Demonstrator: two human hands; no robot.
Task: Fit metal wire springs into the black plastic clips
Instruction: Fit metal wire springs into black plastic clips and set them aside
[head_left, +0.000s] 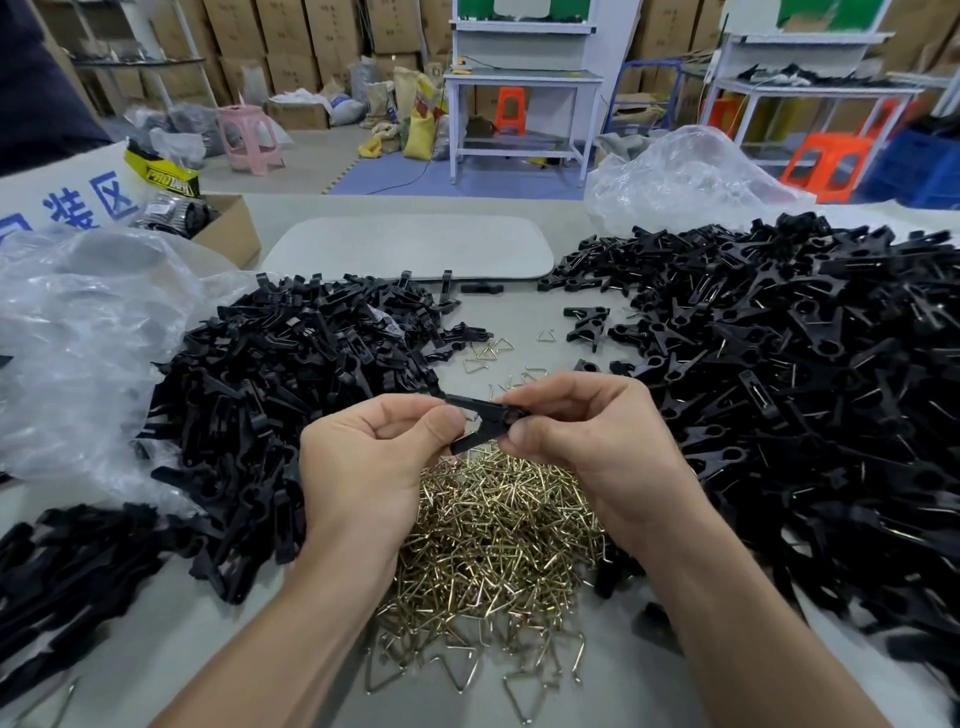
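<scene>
1. I sit at a grey work table (524, 319) in a storeroom stacked with cardboard boxes (332, 31), with white benches (519, 83) and orange stools (826, 161) behind
2. On the table, a heap of black clips (291, 395) lies to my left beside a crumpled plastic bag (78, 338); a bigger heap (779, 395) spreads to my right, and many of those show wire, so I judge them finished
3. A pile of brass-coloured wire springs (493, 551) lies right below my hands, with a few loose ones (493, 349) further up the table
4. My left hand (374, 467) pinches one end of a single clip (480, 406) between thumb and curled forefinger; my right hand (597, 441) pinches the other end the same way, so both hands are closed on it, above the spring pile
5. A small loop of wire (471, 417) shows at the clip's middle between my thumbs; how far it is seated I cannot tell, as my fingers hide most of it
6. The step in hand looks like the fitting itself: pressing the spring home in this clip
7. Next, I reckon, it needs a firm squeeze with both thumbs until the wire ends catch, then a drop onto the right heap and a fresh clip and spring picked up
</scene>
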